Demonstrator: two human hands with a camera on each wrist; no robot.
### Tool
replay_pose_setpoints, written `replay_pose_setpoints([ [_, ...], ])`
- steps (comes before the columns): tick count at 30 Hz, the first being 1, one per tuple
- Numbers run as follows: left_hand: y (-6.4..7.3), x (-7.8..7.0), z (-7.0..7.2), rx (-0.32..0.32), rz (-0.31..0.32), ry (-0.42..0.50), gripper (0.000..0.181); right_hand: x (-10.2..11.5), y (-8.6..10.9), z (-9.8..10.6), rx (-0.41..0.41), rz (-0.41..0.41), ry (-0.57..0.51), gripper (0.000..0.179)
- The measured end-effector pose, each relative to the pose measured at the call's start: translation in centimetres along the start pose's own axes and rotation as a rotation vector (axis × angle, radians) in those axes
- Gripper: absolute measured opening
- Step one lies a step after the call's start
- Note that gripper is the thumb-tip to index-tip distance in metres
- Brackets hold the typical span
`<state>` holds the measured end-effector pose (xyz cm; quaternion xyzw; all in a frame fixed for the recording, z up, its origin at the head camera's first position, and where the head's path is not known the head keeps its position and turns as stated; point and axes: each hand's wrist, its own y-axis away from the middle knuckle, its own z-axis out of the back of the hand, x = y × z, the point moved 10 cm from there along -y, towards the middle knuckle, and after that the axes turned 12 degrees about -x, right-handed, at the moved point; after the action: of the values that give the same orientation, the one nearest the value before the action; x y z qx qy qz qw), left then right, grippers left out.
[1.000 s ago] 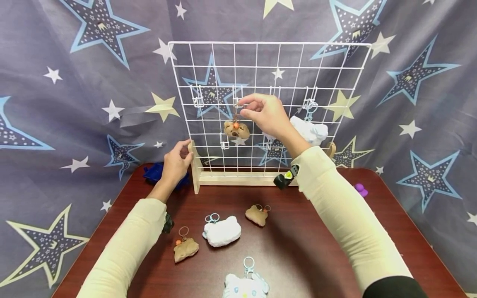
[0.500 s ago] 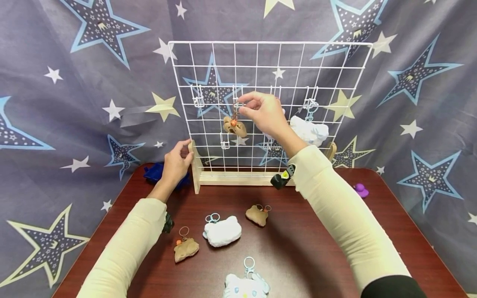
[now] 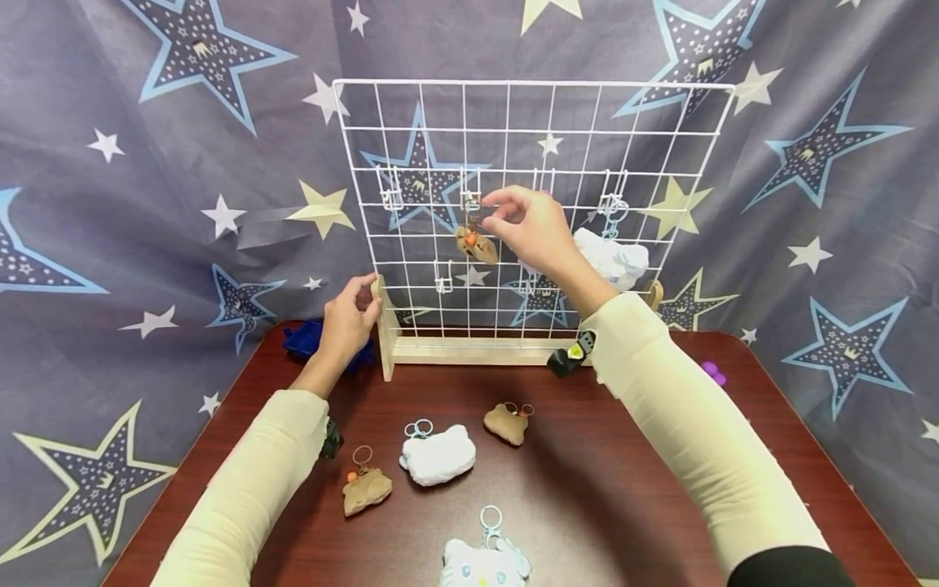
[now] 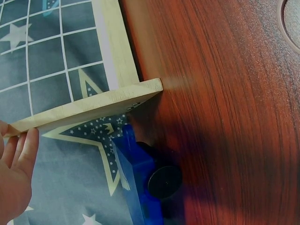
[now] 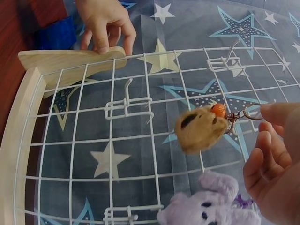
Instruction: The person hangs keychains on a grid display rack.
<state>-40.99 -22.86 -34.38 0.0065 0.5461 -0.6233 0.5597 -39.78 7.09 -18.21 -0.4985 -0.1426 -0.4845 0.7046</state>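
My right hand pinches the metal ring of a brown plush keychain between thumb and fingertips. The plush has an orange ball on its head and dangles in front of a white wire grid, just below a wire hook. At the grid's left side my left hand grips the top of the wooden upright, thumb on one face and fingers on the other. A lilac plush hangs behind the right hand, mostly hidden in the head view.
A white plush keychain hangs at the grid's right. On the table lie two brown plush keychains, a white one and a white cat-faced one. A blue object with a black wheel stands behind the left upright.
The right hand has shifted slightly to the right with the brown plush keychain, which has turned and tilted as it dangles. My left hand stays on the upright.
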Motion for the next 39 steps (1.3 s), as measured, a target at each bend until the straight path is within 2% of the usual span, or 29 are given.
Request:
replay_pose_setpoints([
  [6,-0.2,-0.2,-0.1,-0.001,-0.009,0.002,0.044,-0.8,0.7,0.6,0.010,0.036,0.016,0.027],
  [16,-0.2,-0.4,0.0,-0.009,-0.013,0.003,0.044,-2.2,2.3,0.5,0.086,0.058,0.002,0.024],
  [28,-0.1,-0.3,-0.3,0.002,-0.006,0.002,0.044,-5.5,4.9,0.4,0.142,0.081,0.015,0.025],
  [39,0.0,-0.4,0.0,0.002,-0.004,0.002,0.044,-8.0,7.1,0.3,0.198,0.066,0.031,0.021],
])
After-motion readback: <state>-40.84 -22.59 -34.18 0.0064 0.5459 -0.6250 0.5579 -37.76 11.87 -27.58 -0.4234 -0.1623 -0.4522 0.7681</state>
